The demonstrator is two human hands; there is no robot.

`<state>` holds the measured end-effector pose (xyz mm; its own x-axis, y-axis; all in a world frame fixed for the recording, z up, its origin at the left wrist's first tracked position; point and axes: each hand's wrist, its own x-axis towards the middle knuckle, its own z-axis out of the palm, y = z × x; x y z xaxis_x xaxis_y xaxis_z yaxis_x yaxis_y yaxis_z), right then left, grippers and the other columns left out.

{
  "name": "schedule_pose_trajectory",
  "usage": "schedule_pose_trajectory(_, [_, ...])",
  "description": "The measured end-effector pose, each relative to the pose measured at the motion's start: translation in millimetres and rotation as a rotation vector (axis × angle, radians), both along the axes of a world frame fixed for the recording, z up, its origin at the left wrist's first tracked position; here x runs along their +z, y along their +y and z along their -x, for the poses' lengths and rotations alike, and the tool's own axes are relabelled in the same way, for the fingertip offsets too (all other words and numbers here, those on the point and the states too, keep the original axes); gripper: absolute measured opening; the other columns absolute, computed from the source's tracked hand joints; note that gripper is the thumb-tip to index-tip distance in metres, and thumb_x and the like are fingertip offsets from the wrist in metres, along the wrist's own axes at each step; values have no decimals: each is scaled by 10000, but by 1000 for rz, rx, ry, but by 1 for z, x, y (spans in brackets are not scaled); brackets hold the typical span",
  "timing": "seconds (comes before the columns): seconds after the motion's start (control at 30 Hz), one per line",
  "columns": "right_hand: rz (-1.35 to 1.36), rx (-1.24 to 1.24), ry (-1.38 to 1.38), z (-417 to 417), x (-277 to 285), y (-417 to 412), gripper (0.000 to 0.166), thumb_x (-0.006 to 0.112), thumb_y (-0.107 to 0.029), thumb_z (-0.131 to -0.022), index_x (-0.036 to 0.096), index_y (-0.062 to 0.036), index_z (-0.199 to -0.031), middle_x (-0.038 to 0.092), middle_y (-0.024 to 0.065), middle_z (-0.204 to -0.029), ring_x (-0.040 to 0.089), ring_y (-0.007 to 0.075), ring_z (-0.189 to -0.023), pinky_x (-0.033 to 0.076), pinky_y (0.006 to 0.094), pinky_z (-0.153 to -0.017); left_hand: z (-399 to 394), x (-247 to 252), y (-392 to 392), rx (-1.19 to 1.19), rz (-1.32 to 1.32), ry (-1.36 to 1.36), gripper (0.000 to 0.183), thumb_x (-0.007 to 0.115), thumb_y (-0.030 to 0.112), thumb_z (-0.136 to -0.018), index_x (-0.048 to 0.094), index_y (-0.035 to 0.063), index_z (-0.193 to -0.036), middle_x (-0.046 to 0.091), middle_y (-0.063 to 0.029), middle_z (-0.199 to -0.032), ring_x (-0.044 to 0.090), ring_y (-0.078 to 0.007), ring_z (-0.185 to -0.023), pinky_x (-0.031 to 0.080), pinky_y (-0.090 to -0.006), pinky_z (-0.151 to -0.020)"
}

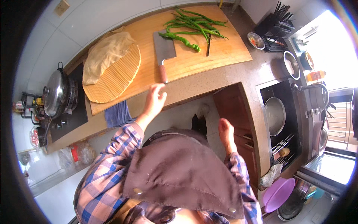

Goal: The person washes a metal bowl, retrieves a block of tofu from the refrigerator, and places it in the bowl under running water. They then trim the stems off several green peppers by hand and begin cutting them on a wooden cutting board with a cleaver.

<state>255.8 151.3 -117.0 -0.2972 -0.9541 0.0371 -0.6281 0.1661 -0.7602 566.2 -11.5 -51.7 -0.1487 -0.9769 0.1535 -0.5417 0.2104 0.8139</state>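
Observation:
My left hand is over the counter's front edge, just short of the wooden handle of a Chinese cleaver. Its fingers are slightly bent and apart, with nothing between them. The cleaver lies flat on a large wooden cutting board, blade toward the wall. Long green chili peppers are heaped on the board's far right part; one twisted pepper reaches over the blade's corner. Low on the right, my right hand hangs beside the cabinet, away from the counter; its fingers are mostly hidden and I see nothing held.
A round slatted mat partly under a beige cloth covers the board's left. Blue cloth hangs off the counter edge. A lidded pan stands on the stove. To the right, a sink holds a metal bowl; a cabinet door is below.

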Motion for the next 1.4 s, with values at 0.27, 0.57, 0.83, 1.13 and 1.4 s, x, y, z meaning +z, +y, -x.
schedule_pose_trajectory(0.27, [10,390,-5,58,44,-157,168,510,-68,-778,572,-24,-928,583,180,-880,579,347,-813,474,401,-700,25,-71,-98,354,-40,-407,627,669,203,-710,379,17,-1233,474,-223,-1144,450,-356,-1068,363,-434,-914])
schedule_pose_trajectory(0.57, [-52,465,-106,80,36,-205,163,517,-63,-772,564,-37,-927,574,184,-843,569,371,-778,477,421,-670,20,-32,-71,449,-119,-441,619,555,79,-708,325,38,-1282,435,-230,-1166,402,-378,-1104,333,-427,-934])
schedule_pose_trajectory(0.83, [-89,334,-105,62,45,-235,135,563,-48,-770,604,-43,-899,584,175,-802,593,324,-702,479,355,-610,21,-44,-54,600,-129,-515,598,575,111,-750,321,51,-1288,443,-233,-1079,428,-400,-1018,360,-465,-874])
schedule_pose_trajectory(1.13, [223,344,207,67,69,-387,52,556,-59,-759,606,-48,-757,553,125,-766,545,313,-730,445,381,-646,30,4,-81,495,107,-393,500,619,63,-740,434,44,-1204,457,-171,-1081,419,-337,-1029,332,-434,-885])
schedule_pose_trajectory(1.4, [319,388,636,69,31,-458,132,563,-186,-769,598,-78,-836,562,99,-854,522,307,-813,440,409,-690,98,46,-108,388,54,-79,318,602,19,-760,543,54,-1070,510,-117,-1057,500,-254,-970,443,-310,-725])
